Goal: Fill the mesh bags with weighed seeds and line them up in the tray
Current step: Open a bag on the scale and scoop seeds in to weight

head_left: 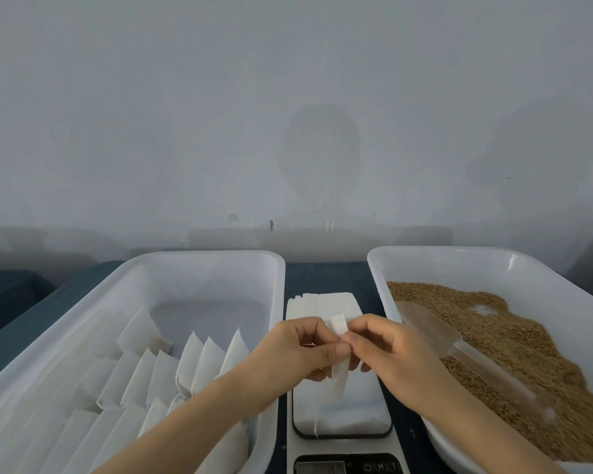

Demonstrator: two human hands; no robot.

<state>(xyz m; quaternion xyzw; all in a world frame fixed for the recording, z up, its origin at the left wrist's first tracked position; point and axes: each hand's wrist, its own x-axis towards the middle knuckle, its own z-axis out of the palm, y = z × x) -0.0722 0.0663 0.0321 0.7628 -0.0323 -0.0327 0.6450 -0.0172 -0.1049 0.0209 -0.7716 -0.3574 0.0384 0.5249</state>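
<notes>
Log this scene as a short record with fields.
left hand: pinches the bag above the scale
right hand: pinches the same bag near its top
bag: white, looks empty
scale: between the two trays; display unreadable
spare bags: flat stack behind the scale
left tray: standing bags in rows
right tray: seeds, with a clear scoop lying on them

Flat white mesh bag [339, 376] hangs upright; other bags [202, 360] lean in tray [220, 258].
</notes>
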